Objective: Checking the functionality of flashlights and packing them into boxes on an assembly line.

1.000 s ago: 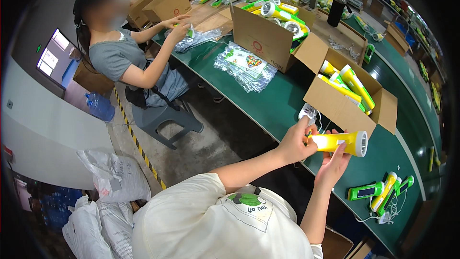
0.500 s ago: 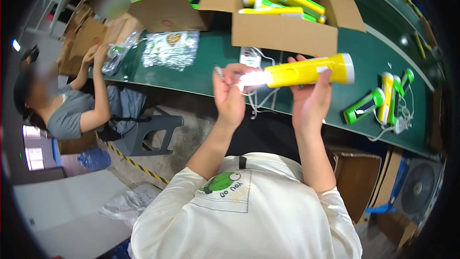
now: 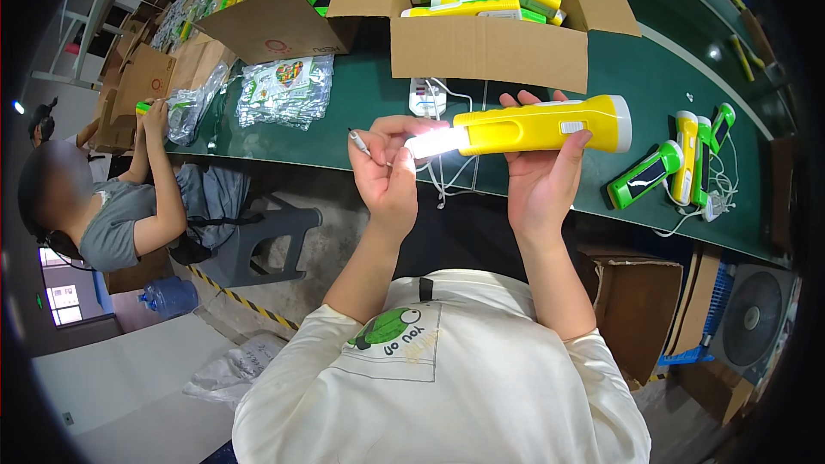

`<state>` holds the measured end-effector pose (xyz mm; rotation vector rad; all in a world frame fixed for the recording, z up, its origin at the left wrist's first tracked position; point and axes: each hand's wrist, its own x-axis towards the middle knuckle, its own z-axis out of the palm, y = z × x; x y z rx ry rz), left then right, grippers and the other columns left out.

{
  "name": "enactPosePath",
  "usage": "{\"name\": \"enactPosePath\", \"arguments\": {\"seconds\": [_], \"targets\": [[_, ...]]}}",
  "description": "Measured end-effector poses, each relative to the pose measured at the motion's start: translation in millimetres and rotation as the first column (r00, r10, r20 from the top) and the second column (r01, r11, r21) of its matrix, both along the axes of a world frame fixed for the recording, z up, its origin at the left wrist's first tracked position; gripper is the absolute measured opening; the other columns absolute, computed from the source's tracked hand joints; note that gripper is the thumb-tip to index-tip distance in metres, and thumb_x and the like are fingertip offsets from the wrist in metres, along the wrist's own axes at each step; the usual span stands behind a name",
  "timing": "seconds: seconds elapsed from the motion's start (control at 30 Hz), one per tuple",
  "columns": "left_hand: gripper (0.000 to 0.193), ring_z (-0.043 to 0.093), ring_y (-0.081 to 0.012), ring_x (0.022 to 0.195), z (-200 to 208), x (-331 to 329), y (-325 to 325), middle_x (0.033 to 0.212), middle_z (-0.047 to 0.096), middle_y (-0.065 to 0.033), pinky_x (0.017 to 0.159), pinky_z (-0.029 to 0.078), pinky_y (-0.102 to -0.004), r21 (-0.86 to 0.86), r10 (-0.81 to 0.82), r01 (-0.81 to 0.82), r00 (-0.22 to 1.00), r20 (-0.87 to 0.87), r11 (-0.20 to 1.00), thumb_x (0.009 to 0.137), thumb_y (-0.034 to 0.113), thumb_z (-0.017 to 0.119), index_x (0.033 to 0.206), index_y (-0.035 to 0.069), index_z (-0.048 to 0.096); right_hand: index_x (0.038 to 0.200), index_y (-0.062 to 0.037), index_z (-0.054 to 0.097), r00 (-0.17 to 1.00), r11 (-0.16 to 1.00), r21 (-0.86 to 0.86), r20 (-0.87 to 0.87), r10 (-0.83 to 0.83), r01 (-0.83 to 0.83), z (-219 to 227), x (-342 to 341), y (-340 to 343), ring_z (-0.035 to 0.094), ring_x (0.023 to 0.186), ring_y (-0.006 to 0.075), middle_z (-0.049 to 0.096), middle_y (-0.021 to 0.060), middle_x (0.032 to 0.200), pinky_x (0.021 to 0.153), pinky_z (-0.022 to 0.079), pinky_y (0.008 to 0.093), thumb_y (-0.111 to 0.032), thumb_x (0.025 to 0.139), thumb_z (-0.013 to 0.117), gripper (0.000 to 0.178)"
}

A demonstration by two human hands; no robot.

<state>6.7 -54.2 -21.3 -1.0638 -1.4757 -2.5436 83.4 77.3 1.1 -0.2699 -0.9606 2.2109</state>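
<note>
A yellow flashlight [image 3: 516, 131] with a white head lies nearly level between my two hands above the table edge. Its narrow white end section [image 3: 436, 143] is glowing brightly. The fingers of my left hand [image 3: 387, 179] pinch that lit end, and a slim pen [image 3: 358, 143] is tucked in the same hand. My right hand [image 3: 541, 179] supports the body from below, fingers behind it and thumb beside the grey-white slide switch [image 3: 571, 127]. Glare blurs the detail where my left fingertips meet the lit part.
An open carton [image 3: 490, 53] of yellow and green flashlights stands beyond my hands, beside another filled carton [image 3: 273, 34]. Plastic bags [image 3: 288, 93] lie left, near a co-worker [image 3: 129, 215]. A power strip [image 3: 427, 98] with white cables sits ahead; several flashlights [image 3: 644, 175] lie right.
The flashlight has levelled out and sits slightly further left in the picture, its end still lit. My right thumb has shifted down off the switch. The whole view has shifted a little.
</note>
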Motion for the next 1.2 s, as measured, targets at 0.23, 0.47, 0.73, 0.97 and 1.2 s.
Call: {"name": "enactPosePath", "arguments": {"seconds": [0.23, 0.47, 0.73, 0.97, 1.2], "targets": [[0.019, 0.058, -0.0357, 0.101, -5.5, -1.5, 6.0, 0.103, 0.050, -0.0188, 0.083, 0.056, -0.0462, 0.137, -0.115, 0.072, 0.933, 0.342, 0.988, 0.085, -0.008, 0.031, 0.090, 0.009, 0.025, 0.134, -0.0034, 0.023, 0.995, 0.990, 0.106, 0.023, -0.098, 0.095, 5.7, 1.8, -9.5, 0.052, 0.114, 0.0276, 0.051, 0.0195, 0.120, 0.091, 0.046, 0.0368, -0.037, 0.096, 0.044, 0.056], [0.017, 0.058, -0.0359, 0.102, -19.4, -8.6, 4.3, 0.103, 0.050, -0.0164, 0.083, 0.055, -0.0477, 0.217, -0.218, 0.116, 0.814, 0.538, 0.969, 0.086, -0.006, 0.034, 0.089, 0.010, 0.030, 0.142, -0.0103, 0.018, 0.985, 0.976, 0.206, 0.144, -0.094, 0.063, 9.6, 0.7, -8.6, 0.051, 0.116, 0.0280, 0.049, 0.0195, 0.121, 0.096, 0.044, 0.0397, -0.027, 0.098, 0.043, 0.054], [0.017, 0.053, -0.0361, 0.109, -21.6, -13.3, 2.0, 0.104, 0.049, -0.0165, 0.089, 0.052, -0.0449, 0.340, -0.368, 0.199, 0.739, 0.565, 0.919, 0.082, -0.005, 0.038, 0.089, 0.010, 0.038, 0.134, -0.0054, 0.027, 0.986, 0.997, -0.014, 0.147, -0.074, 0.077, 13.0, 0.2, -4.8, 0.051, 0.114, 0.0285, 0.047, 0.0196, 0.121, 0.097, 0.042, 0.0439, -0.039, 0.096, 0.043, 0.053], [0.019, 0.053, -0.0284, 0.106, -14.3, -12.1, -0.6, 0.108, 0.050, -0.0167, 0.093, 0.045, -0.0395, 0.361, -0.450, 0.333, 0.835, 0.317, 0.871, 0.089, 0.006, 0.052, 0.091, 0.012, 0.034, 0.134, -0.0033, 0.027, 0.994, 0.972, -0.226, 0.076, 0.081, -0.062, 0.6, -2.6, 5.9, 0.052, 0.111, 0.0294, 0.049, 0.0195, 0.119, 0.094, 0.044, 0.0425, -0.041, 0.097, 0.039, 0.054], [0.055, 0.043, -0.0112, 0.080, -3.9, 2.6, 12.9, 0.098, 0.047, -0.0033, 0.072, 0.035, -0.0256, -0.457, 0.085, -0.072, 0.996, 0.009, 0.887, 0.065, 0.016, 0.082, 0.101, 0.006, 0.042, 0.124, -0.0057, 0.032, 0.996, 0.945, 0.326, 0.090, 0.007, -0.037, -16.7, -8.7, -4.5, 0.057, 0.105, 0.0276, 0.054, 0.0179, 0.115, 0.088, 0.047, 0.0378, -0.037, 0.097, 0.039, 0.042]]}}
